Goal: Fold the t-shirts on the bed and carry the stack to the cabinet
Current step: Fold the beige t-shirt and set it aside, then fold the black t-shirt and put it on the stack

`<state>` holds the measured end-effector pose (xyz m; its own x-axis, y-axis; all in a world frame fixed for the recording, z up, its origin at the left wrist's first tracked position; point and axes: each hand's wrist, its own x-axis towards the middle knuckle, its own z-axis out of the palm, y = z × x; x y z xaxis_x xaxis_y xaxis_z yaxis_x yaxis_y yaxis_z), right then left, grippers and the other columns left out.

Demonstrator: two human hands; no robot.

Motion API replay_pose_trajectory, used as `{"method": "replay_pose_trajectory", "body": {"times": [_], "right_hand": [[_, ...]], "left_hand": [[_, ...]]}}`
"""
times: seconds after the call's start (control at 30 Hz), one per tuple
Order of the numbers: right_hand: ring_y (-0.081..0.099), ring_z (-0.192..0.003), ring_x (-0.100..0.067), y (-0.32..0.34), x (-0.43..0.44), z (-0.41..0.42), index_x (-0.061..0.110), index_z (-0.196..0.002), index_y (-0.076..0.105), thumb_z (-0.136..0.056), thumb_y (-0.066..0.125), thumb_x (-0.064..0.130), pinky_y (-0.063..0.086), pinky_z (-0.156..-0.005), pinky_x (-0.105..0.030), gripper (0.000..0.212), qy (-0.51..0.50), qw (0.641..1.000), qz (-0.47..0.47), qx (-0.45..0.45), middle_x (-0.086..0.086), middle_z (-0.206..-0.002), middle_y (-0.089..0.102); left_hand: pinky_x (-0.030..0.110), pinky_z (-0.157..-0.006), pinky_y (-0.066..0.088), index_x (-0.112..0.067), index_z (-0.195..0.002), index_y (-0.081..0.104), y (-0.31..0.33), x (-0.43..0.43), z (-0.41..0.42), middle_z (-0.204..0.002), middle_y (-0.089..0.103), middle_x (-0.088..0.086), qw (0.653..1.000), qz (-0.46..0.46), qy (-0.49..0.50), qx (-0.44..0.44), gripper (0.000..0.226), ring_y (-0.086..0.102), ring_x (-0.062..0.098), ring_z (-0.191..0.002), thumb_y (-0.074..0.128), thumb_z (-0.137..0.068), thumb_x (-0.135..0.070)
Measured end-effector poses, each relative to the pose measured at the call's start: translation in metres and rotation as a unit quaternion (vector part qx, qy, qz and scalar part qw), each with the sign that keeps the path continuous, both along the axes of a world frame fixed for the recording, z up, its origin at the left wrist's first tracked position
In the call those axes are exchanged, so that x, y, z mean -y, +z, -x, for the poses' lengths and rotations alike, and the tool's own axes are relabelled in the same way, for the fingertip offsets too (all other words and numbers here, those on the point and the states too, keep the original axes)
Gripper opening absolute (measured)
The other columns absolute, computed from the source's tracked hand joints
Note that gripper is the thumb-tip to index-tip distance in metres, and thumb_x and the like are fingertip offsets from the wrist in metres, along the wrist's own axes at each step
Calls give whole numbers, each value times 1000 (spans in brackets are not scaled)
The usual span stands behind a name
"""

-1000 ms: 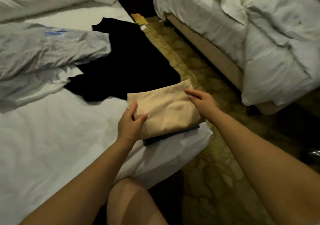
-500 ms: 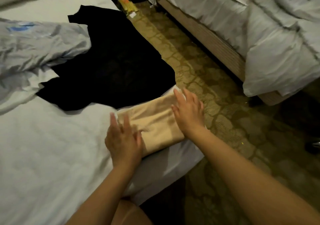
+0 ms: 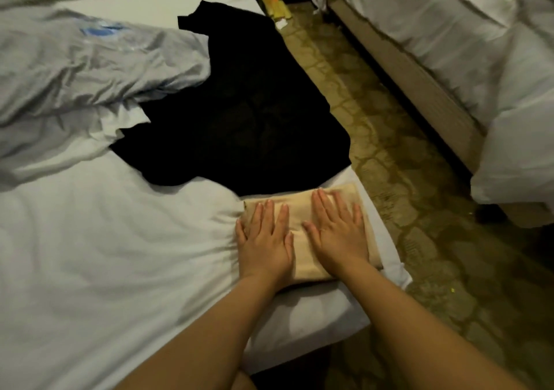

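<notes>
Pressing flat with spread fingers (image 3: 322, 206), both hands (image 3: 299, 239) are smoothing the soft, light beige shirt (image 3: 299, 224); likely best lifted from underneath.

A folded beige t-shirt (image 3: 302, 254) lies flat as a compact rectangle at the near corner of the bed (image 3: 105, 254). At its 11 o'clock, just beyond it, a black t-shirt (image 3: 239, 119) lies spread open and unfolded, reaching the bed's edge.

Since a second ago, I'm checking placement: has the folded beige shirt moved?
Yes. The folded beige shirt went down from lifted onto the bed corner, under the flat left hand and right hand.
</notes>
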<state>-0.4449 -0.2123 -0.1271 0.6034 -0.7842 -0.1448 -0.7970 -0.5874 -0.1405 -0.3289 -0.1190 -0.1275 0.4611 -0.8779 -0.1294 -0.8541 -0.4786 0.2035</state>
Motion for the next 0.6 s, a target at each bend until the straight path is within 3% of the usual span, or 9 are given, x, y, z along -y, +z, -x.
{"method": "replay_pose_trajectory", "body": {"times": [0.07, 0.13, 0.2, 0.3, 0.37, 0.5, 0.6], "right_hand": [[-2, -146, -18, 13, 2, -2, 32, -149, -5, -78, -3, 65, -7, -114, -44, 78, -7, 1000, -10, -9, 8, -159, -1], [3, -145, -22, 29, 7, -9, 37, -148, -3, -81, 13, 70, -1, -114, -49, 77, -38, 999, -12, 9, 7, -159, 4], [14, -143, -23, 43, 17, -25, 38, -147, 15, -88, 31, 63, 3, -113, -50, 66, -65, 997, 1, 43, 5, -155, 21], [27, -136, -20, 53, 32, -56, 36, -132, 47, -91, 46, 50, 6, -113, -52, 43, -87, 994, 5, 60, 8, -141, 44], [33, -131, -22, 54, 38, -79, 36, -125, 54, -89, 52, 50, 10, -112, -50, 39, -81, 996, -16, 19, 6, -133, 50], [42, -121, -25, 47, 42, -107, 33, -117, 60, -93, 51, 42, 25, -107, -43, 27, -46, 999, -19, -15, 1, -123, 54], [51, -110, -24, 45, 47, -115, 24, -114, 63, -97, 46, 32, 40, -88, -36, 25, -12, 1000, 4, -15, -2, -116, 59]], "left_hand": [[47, -105, 6, -30, -144, 31, 9, -3, -4, -151, 31, 2, 1000, 1, -3, 4, 60, 30, 22, -139, 23, -87, -48], [49, -104, 9, -31, -145, 27, 17, -6, -13, -151, 33, 4, 999, 42, -16, 23, 62, 32, 24, -138, 25, -87, -53], [52, -105, 14, -33, -145, 22, 27, -10, -33, -150, 33, 5, 997, 66, -3, 41, 62, 32, 26, -138, 23, -87, -56], [53, -111, 6, -43, -139, -12, 41, -18, -66, -158, 5, 1, 998, 44, 21, 46, 64, 3, 21, -145, -2, -79, -62], [51, -113, 2, -43, -134, -23, 48, -25, -85, -158, -6, -1, 998, 26, 33, 46, 65, -7, 19, -145, -12, -73, -63], [51, -114, 3, -38, -144, -14, 49, -42, -117, -158, -8, -3, 998, 5, 59, 36, 69, -9, 19, -145, 0, -82, -64], [51, -114, 4, -37, -146, -7, 49, -53, -136, -158, -5, -4, 998, 4, 63, 24, 72, -5, 18, -145, 6, -82, -65]]}}
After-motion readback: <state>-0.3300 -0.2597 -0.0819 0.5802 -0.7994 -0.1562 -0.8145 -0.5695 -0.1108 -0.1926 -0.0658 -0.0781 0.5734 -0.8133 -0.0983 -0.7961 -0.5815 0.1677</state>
